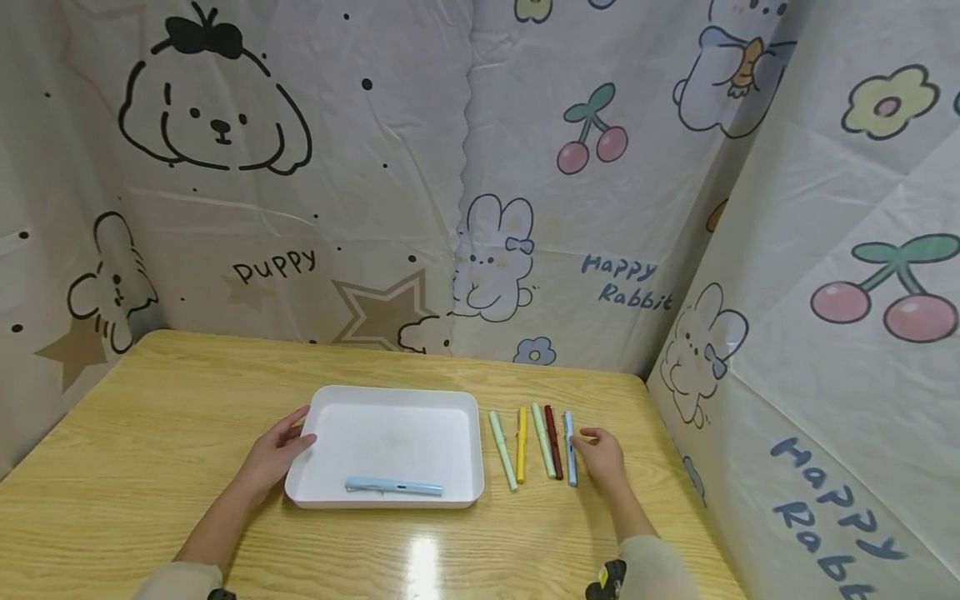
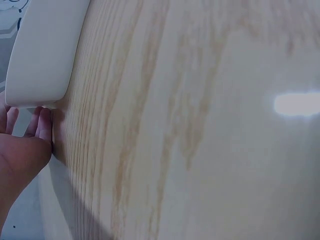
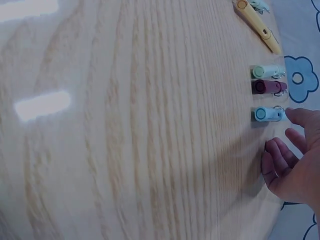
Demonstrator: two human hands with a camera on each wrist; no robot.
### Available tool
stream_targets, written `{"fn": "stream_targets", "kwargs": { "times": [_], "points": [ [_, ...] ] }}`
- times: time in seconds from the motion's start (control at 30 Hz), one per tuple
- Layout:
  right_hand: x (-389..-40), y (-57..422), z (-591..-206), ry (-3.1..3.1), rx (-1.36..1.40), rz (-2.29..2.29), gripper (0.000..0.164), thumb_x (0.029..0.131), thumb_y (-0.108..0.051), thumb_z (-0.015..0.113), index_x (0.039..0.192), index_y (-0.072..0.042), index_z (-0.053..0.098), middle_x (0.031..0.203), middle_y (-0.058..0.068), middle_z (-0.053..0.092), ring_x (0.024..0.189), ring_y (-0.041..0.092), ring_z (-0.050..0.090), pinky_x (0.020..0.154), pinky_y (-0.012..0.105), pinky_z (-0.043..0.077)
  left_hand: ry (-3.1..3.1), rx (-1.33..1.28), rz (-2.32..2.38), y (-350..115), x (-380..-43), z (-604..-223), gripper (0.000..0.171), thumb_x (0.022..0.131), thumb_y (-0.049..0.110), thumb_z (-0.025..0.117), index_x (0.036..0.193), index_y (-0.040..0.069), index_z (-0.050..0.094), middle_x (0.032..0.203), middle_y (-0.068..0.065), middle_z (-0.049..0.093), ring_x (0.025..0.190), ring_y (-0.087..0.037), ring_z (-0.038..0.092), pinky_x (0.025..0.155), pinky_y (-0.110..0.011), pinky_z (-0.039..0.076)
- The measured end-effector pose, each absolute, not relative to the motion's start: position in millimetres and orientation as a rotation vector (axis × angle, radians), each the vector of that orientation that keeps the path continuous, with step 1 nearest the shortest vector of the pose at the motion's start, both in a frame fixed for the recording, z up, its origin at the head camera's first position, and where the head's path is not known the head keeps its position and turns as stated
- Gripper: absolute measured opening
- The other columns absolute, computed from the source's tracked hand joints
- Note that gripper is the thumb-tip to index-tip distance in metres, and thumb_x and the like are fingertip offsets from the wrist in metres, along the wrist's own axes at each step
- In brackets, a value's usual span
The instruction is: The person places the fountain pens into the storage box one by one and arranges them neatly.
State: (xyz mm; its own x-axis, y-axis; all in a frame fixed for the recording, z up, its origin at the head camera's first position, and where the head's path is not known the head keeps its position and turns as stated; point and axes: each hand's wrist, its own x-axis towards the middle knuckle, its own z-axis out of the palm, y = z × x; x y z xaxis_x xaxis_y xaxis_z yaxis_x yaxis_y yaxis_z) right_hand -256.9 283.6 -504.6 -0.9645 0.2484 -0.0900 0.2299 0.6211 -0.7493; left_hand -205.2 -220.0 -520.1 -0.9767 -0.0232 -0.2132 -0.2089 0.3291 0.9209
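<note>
My left hand (image 1: pixel 272 454) holds the left end of a shallow white tray (image 1: pixel 390 400), thumb over the rim and fingers along the outer side. In the left wrist view, fingertips (image 2: pixel 44 122) meet the end of the tray. Inside the tray, along its near side, lies a light blue pen (image 1: pixel 393 486). My right hand (image 1: pixel 602 458) rests beside a blue pen (image 1: pixel 570 450), the rightmost of a row on the table. A fingertip is right at that pen's upper part; the other fingers bend loosely close over the wood in the right wrist view.
Left of that blue pen lie a dark red pen (image 1: pixel 553 442), a green pen (image 1: pixel 543 440), a yellow pen (image 1: pixel 521 445) and another green pen (image 1: pixel 503 450). The wooden table (image 1: pixel 337 550) meets a printed cloth (image 1: pixel 390 208) at the back and right.
</note>
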Motion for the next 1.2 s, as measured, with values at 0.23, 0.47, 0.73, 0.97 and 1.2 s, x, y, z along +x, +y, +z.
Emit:
{"fn": "stream_targets", "kwargs": {
  "times": [0.23,0.47,0.73,0.97,1.2],
  "points": [
    [-255,274,-506,-2.763,-0.453,1.282,0.040,0.088,-0.024,0.062,0.115,0.005,0.058,0.098,0.020,0.057,0.078,0.022,0.054,0.060,0.025,0.041,2.427,-0.218,1.718,-220,-205,-520,0.063,0.097,0.028,0.049,0.150,0.014,0.019,0.145,-0.028,0.030,0.130,-0.041,0.034,0.105,-0.052,0.034],
    [-255,266,-509,-2.768,-0.477,1.212,0.039,0.089,-0.025,0.061,0.116,0.003,0.059,0.094,0.017,0.060,0.077,0.021,0.054,0.059,0.024,0.039,2.419,-0.218,1.726,-220,-205,-519,0.064,0.097,0.031,0.050,0.151,0.015,0.019,0.145,-0.028,0.030,0.130,-0.040,0.035,0.104,-0.052,0.035],
    [-258,261,-511,-2.776,-0.530,1.112,0.040,0.086,-0.027,0.063,0.113,0.003,0.062,0.098,0.021,0.066,0.077,0.024,0.060,0.058,0.025,0.040,2.423,-0.214,1.727,-221,-206,-520,0.064,0.097,0.030,0.050,0.150,0.015,0.019,0.145,-0.028,0.031,0.129,-0.041,0.036,0.103,-0.051,0.037],
    [-260,258,-513,-2.804,-0.562,1.020,0.038,0.086,-0.028,0.063,0.111,0.002,0.063,0.100,0.021,0.067,0.080,0.027,0.062,0.058,0.027,0.040,2.426,-0.221,1.719,-221,-205,-520,0.064,0.096,0.032,0.050,0.150,0.015,0.020,0.145,-0.028,0.031,0.130,-0.041,0.035,0.104,-0.052,0.036],
    [-262,259,-518,-2.811,-0.567,1.014,0.038,0.087,-0.028,0.062,0.111,0.002,0.063,0.095,0.018,0.068,0.069,0.022,0.060,0.053,0.026,0.039,2.433,-0.235,1.711,-220,-205,-520,0.064,0.096,0.031,0.050,0.150,0.015,0.020,0.145,-0.028,0.031,0.129,-0.041,0.036,0.103,-0.052,0.036]
  ]
}}
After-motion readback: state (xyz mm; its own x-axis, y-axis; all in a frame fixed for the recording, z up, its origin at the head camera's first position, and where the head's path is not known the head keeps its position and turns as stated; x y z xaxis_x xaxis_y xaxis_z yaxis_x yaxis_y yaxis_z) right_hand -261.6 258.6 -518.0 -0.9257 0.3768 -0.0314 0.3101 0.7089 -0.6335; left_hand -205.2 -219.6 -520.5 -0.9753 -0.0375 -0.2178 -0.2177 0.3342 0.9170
